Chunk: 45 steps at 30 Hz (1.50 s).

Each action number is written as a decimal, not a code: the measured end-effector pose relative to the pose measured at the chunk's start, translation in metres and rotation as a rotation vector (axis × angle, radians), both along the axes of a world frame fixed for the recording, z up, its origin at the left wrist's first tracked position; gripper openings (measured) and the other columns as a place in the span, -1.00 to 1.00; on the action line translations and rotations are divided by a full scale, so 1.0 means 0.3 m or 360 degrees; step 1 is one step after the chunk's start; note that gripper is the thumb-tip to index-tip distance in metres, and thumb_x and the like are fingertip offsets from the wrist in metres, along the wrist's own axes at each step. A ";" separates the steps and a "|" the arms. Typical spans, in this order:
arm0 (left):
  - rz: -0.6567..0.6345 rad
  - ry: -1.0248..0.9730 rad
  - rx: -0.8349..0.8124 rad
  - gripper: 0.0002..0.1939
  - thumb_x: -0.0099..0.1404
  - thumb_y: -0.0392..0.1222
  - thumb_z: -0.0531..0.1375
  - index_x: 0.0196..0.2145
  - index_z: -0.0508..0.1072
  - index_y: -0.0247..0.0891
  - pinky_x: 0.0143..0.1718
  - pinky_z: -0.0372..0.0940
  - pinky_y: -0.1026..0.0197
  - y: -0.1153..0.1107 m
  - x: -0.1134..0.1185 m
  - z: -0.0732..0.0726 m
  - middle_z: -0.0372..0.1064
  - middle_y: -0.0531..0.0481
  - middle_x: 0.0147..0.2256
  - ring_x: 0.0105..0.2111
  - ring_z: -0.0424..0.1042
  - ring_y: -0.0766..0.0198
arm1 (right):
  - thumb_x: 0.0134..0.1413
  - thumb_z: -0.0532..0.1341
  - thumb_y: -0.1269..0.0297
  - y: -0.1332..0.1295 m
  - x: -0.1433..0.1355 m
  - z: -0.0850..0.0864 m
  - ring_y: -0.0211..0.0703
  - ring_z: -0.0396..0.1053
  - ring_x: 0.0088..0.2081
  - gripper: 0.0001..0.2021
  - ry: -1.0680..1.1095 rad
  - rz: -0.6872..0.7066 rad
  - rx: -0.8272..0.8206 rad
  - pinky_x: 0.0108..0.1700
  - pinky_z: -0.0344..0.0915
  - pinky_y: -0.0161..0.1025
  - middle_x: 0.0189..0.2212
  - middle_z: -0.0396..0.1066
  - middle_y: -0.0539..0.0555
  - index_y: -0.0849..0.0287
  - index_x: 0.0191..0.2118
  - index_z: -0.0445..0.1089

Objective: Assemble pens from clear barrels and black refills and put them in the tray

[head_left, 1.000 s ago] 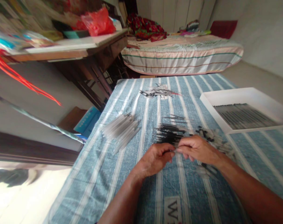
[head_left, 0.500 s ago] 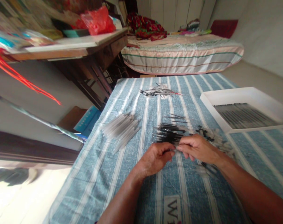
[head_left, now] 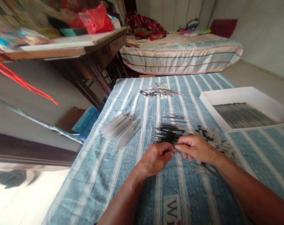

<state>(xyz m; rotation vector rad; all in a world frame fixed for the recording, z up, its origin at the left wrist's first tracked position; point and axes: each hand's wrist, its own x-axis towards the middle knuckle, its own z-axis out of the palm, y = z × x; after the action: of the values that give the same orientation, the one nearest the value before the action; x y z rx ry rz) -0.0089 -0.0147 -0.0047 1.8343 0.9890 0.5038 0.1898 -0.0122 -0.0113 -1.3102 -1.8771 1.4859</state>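
Observation:
My left hand and my right hand meet over the striped cloth, fingertips pinched together. Between them is a small pale piece, mostly hidden by the fingers, and I cannot make out its kind. Just beyond the fingertips lies a bundle of thin black rods that look like pen refills. To the left rests a pile of translucent grey tubes, like pen barrels. Small black and clear caps are scattered beside and partly behind my right wrist.
A white box at the right holds a row of dark slim pens. Further back on the cloth lies a loose heap of thin parts. A wooden desk stands at the left, a bed behind.
The whole view has shifted very slightly. Both hands keep their pinch at nearly the same spot, and the piles look unchanged.

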 end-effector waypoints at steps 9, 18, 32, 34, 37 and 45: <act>-0.0028 0.0123 0.0263 -0.85 0.26 -0.30 0.10 -0.32 0.49 -0.31 -0.36 0.22 0.29 0.005 0.007 -0.012 0.45 0.00 -0.40 -0.41 0.37 0.31 | 0.16 0.09 0.12 0.012 0.002 0.007 -0.42 0.21 -0.74 -0.66 -0.0044 -0.0085 -0.0032 -0.68 0.07 -0.47 -0.72 0.31 -0.09 0.18 -0.56 0.21; 0.0297 0.0042 0.0349 -0.87 0.22 -0.21 0.16 -0.45 0.43 -0.29 -0.41 0.17 0.30 0.025 -0.012 0.010 0.33 0.04 -0.47 -0.46 0.30 0.34 | 0.01 0.19 0.29 -0.007 0.136 0.029 -0.38 0.14 -0.63 -0.86 -0.0373 0.0122 0.0210 -0.59 0.00 -0.43 -0.69 0.21 -0.13 0.19 -0.50 0.35; 0.0937 -0.0312 -0.0101 -0.75 0.10 -0.11 0.24 -0.61 0.34 -0.27 -0.63 -0.09 0.32 0.031 -0.004 0.031 0.07 0.20 -0.70 -0.67 -0.03 0.46 | -0.02 0.17 0.35 -0.070 0.152 0.003 -0.32 0.21 -0.55 -0.92 -0.0883 0.0078 0.0355 -0.49 0.00 -0.39 -0.62 0.28 -0.08 0.19 -0.47 0.37; 0.0993 -0.0437 -0.0172 -0.75 0.09 -0.13 0.25 -0.62 0.32 -0.28 -0.63 -0.09 0.34 0.034 -0.006 0.034 0.10 0.20 -0.70 -0.68 -0.03 0.47 | 0.02 0.16 0.33 -0.065 0.141 0.002 -0.31 0.22 -0.55 -0.89 -0.0893 0.0072 0.0396 -0.48 0.00 -0.38 -0.63 0.27 -0.08 0.18 -0.47 0.37; 0.1035 -0.0631 -0.0261 -0.77 0.07 -0.14 0.27 -0.59 0.32 -0.29 -0.64 -0.07 0.36 0.037 -0.008 0.033 0.20 0.18 -0.69 -0.68 0.03 0.48 | 0.07 0.14 0.30 -0.045 0.112 0.004 -0.29 0.26 -0.53 -0.85 -0.0922 0.0021 0.0492 -0.47 0.01 -0.37 -0.62 0.30 -0.06 0.18 -0.45 0.39; 0.1246 -0.0927 -0.0340 -0.76 0.02 -0.15 0.30 -0.55 0.30 -0.28 -0.69 -0.03 0.38 0.054 -0.022 0.023 0.35 0.13 -0.64 -0.74 0.11 0.50 | 0.14 0.07 0.32 0.030 -0.023 0.005 -0.05 0.46 -0.37 -0.78 -0.1585 0.0258 0.0777 -0.43 0.06 -0.30 -0.43 0.53 0.14 0.15 -0.38 0.47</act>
<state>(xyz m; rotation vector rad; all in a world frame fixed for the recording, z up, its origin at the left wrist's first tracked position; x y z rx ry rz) -0.0156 0.0016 0.0021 0.9554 1.2522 1.2617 0.1829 -0.0033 -0.0098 -1.8200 -2.7312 0.2950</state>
